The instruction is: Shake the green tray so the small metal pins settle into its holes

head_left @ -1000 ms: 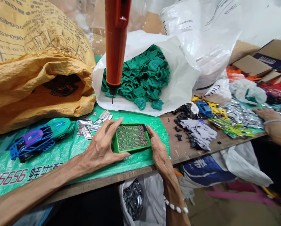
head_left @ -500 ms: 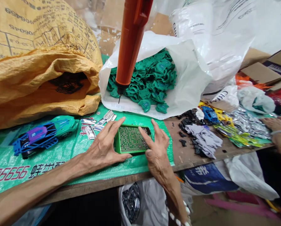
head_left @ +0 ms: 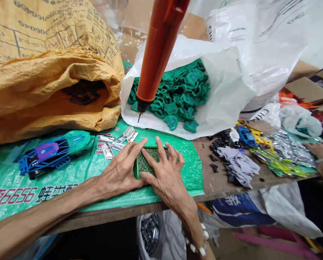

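Observation:
A shallow green tray [head_left: 136,169] full of small metal pieces that look like screws lies on the green sheet. My left hand [head_left: 119,169] grips its left side, thumb at the near edge and fingers toward the far corner. Over the tray spreads my right hand [head_left: 165,173], fingers apart and thumb tip close to the left hand; it hides much of the tray's right half. An orange electric screwdriver [head_left: 157,54] hangs above, bit pointing down. Several silvery parts [head_left: 115,142] lie just behind my left hand.
A blue, purple and green toy car [head_left: 55,151] stands at left before a yellow sack [head_left: 42,97]. Behind is a white bag [head_left: 226,90] of green plastic parts [head_left: 177,97]. At right lie black parts, a grey cloth [head_left: 237,162] and another person's hand [head_left: 318,150].
My right hand has moved left and now covers much of the tray, its fingers spread. The left hand stays at the tray's left side. The view has shifted slightly.

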Action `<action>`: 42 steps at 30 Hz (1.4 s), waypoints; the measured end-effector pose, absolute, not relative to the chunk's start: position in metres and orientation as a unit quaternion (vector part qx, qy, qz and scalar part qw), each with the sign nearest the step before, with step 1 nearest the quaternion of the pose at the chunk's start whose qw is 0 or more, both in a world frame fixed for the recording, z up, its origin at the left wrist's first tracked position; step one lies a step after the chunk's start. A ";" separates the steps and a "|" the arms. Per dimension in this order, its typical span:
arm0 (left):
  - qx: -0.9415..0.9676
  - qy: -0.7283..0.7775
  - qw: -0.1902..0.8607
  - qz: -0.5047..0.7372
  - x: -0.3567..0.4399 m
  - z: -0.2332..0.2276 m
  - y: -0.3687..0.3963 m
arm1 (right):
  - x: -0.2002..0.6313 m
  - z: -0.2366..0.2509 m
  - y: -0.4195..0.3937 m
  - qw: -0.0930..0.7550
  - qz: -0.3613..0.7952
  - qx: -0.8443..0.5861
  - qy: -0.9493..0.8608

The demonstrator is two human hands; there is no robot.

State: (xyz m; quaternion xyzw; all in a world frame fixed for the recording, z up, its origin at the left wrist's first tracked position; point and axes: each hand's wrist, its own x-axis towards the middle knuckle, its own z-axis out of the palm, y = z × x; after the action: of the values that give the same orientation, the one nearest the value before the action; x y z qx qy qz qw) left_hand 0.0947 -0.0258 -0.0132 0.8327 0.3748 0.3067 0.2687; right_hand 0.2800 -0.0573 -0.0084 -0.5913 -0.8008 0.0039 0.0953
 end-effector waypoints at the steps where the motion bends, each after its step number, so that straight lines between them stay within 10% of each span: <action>1: 0.831 0.376 0.276 0.303 0.095 -0.014 -0.026 | 0.281 -0.010 -0.057 0.096 -0.001 -0.595 -0.798; 27: 0.822 0.390 0.325 0.256 0.092 -0.021 -0.023 | 0.284 -0.019 -0.063 0.120 -0.045 -0.626 -0.769; 42: 0.823 0.364 0.261 0.348 0.100 -0.016 -0.032 | 0.276 -0.005 -0.043 0.300 -0.020 -0.625 -0.720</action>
State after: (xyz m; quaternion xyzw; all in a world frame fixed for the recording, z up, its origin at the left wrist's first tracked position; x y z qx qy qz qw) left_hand 0.1000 -0.0321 -0.0162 0.8235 0.3639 0.3485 0.2608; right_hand 0.2759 -0.0432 -0.0045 -0.6250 -0.7202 -0.0202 0.3005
